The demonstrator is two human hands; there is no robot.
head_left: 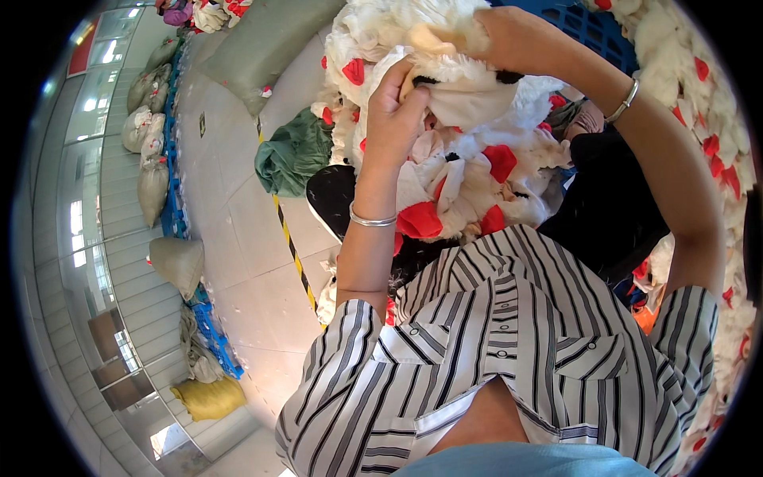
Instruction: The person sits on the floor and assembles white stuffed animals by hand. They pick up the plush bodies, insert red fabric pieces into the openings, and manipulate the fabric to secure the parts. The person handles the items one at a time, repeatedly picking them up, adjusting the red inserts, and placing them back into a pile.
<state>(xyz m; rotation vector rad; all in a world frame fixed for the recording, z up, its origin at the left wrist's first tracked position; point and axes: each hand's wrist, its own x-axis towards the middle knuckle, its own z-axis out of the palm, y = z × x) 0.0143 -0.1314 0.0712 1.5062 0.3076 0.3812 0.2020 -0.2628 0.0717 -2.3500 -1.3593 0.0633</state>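
— Where are your hands?

— Raised in front of you, both on one unstuffed plush toy skin (465,91), white fur with a cream lining and black patches. Your left hand (395,119) pinches its lower edge, thumb and fingers closed on the fabric; your right hand (509,40) grips its top, fingers curled into the fur.

— What lies beneath?

— A heap of similar white and red plush skins (469,187) on your lap, with more piled along your right. A blue plastic crate (592,30) sits behind, a green cloth bag (290,155) on the tiled floor (246,262).

— Which step is this?

— It looks like you're opening or turning the skin. Next seems to call for a firm pinch and a steady pull apart.
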